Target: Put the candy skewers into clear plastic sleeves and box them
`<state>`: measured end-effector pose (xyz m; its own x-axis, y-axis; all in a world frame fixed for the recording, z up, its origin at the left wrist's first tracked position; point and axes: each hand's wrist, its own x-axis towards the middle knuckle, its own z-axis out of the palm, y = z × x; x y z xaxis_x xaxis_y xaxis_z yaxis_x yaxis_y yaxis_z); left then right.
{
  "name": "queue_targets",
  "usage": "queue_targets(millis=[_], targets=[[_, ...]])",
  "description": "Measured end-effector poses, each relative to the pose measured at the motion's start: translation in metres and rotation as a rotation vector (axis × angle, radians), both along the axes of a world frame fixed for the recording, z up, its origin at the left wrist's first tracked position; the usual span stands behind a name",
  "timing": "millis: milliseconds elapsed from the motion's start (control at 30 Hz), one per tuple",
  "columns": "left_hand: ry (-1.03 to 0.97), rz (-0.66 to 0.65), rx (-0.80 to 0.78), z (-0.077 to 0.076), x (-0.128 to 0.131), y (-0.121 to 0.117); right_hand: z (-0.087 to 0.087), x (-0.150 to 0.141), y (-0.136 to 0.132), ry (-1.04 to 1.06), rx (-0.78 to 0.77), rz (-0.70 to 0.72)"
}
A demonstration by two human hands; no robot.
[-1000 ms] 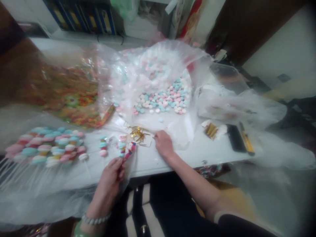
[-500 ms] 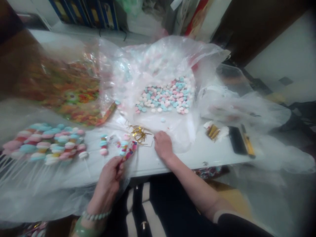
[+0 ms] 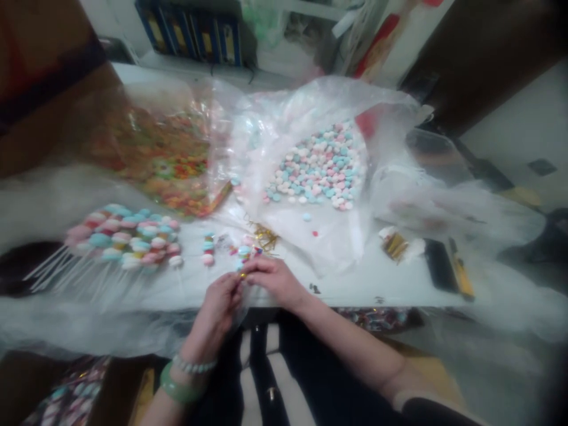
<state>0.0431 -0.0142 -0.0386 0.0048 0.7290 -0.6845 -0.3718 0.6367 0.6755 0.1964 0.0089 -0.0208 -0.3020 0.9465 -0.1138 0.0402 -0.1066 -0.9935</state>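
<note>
My left hand is closed around the gathered neck of a clear bag holding a marshmallow skewer, whose pastel pieces show beyond my fingers. Against it, my right hand pinches a gold twist tie at the bag's neck; only a gold glint shows between the fingertips. Just beyond lies a loose heap of gold twist ties. One more marshmallow skewer lies to the left, and a pile of marshmallow skewers with white sticks is farther left.
An open plastic bag of pastel marshmallows spreads across the table's back. Left of it is a bag of orange and green gummies. At right lie a bundle of gold ties, a black flat object and a yellow-handled cutter.
My right hand has left the twist-tie heap and come left to meet my left hand, bringing a gold tie to the bag's neck. The camera view has shifted left.
</note>
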Motion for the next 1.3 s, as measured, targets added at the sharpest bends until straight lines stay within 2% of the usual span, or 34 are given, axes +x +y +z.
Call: queue_targets(millis=[100,167,267,433,633,733,800,933,1000,1300], targets=[[-0.024,0.010,0.016,0.002,-0.001,-0.005,-0.007,-0.021,-0.011,-0.227,0.202,-0.073],[-0.037,0.013,0.012,0.002,-0.004,-0.008,-0.016,-0.027,-0.015,-0.306,0.258,-0.143],[-0.081,0.017,0.012,-0.002,-0.007,-0.011,-0.025,-0.030,-0.016,-0.315,0.290,-0.224],[-0.141,0.011,0.057,-0.010,-0.005,-0.012,-0.027,-0.032,-0.021,-0.538,0.425,-0.091],[-0.187,-0.005,0.100,-0.008,-0.001,-0.013,-0.024,-0.029,-0.024,-0.818,0.504,0.004],[-0.172,0.012,0.098,-0.009,0.001,-0.013,-0.024,-0.026,-0.021,-0.807,0.498,0.081],[-0.141,0.035,0.093,-0.011,0.001,-0.014,-0.026,-0.026,-0.018,-0.741,0.440,0.107],[-0.045,0.102,0.092,-0.013,0.003,-0.015,-0.032,-0.025,-0.014,-0.512,0.261,0.078],[-0.016,0.126,0.092,-0.012,0.003,-0.015,-0.033,-0.025,-0.013,-0.456,0.230,0.072],[-0.121,0.087,0.075,-0.011,0.005,-0.011,-0.033,-0.024,-0.012,-0.782,0.465,0.163]])
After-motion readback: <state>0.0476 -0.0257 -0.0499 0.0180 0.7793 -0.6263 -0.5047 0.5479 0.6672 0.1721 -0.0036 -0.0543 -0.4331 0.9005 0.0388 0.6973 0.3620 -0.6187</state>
